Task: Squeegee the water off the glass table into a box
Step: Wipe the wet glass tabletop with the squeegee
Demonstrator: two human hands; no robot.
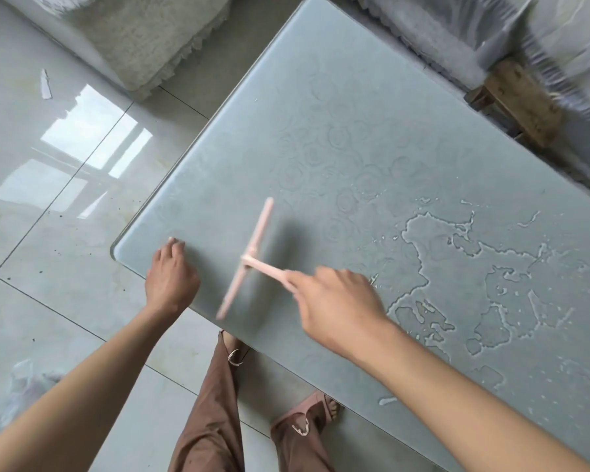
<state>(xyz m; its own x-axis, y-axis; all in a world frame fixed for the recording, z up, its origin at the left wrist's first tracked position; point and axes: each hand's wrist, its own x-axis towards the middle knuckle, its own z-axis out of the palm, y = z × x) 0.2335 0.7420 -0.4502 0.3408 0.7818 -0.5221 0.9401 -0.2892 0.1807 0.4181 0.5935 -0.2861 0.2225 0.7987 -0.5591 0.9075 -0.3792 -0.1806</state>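
Right hand [338, 308] gripped squeegee [268, 268] in curled fingers; blade [261, 226] lay crosswise left of them, water [474, 284] right; left hand [171, 277] rested empty on surface [355, 97].

One glass worktop [355, 97]. One pink squeegee [249, 258]. Two grips: left grip [171, 281], right grip [338, 308]. One large puddle [457, 267], many small drops around it, uncounted. Two brown trouser legs [212, 420]. One pink sandal [312, 408] in view. One wooden stool [521, 103]. One shaggy seat [133, 39]. One white scrap [45, 84] on floor.
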